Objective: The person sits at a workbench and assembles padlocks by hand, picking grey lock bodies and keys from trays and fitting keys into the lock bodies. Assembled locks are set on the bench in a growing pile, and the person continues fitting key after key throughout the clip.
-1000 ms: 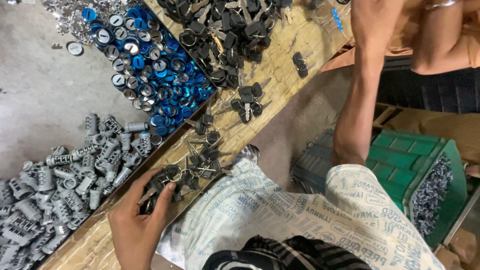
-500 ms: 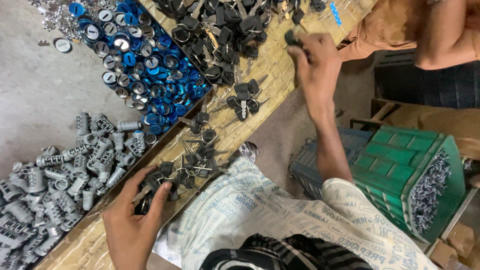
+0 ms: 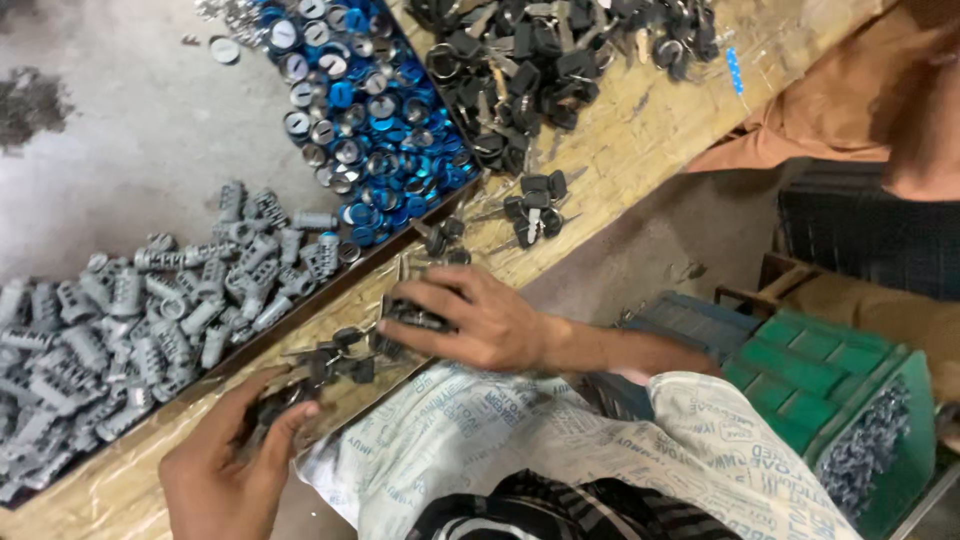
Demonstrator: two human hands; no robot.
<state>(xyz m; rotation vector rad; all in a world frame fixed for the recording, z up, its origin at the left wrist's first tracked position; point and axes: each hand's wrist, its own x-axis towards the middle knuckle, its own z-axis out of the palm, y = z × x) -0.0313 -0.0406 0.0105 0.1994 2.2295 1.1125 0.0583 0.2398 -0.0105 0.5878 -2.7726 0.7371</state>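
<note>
We're mid-sort: right hand (image 3: 480, 322) pinching black-head keys (image 3: 415, 318) on the wooden ledge (image 3: 640, 140), left hand (image 3: 225, 470) curled round more; next pick needs a clean single grab.

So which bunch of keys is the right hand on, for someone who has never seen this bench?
Start at the wooden plank running diagonally between the grey tray and the person's lap. Near its lower end, the right hand covers a small cluster of black-headed keys. Unlike the big heap of black keys at the plank's top, this cluster lies under the fingers, beside the grey cylinder parts.
</note>
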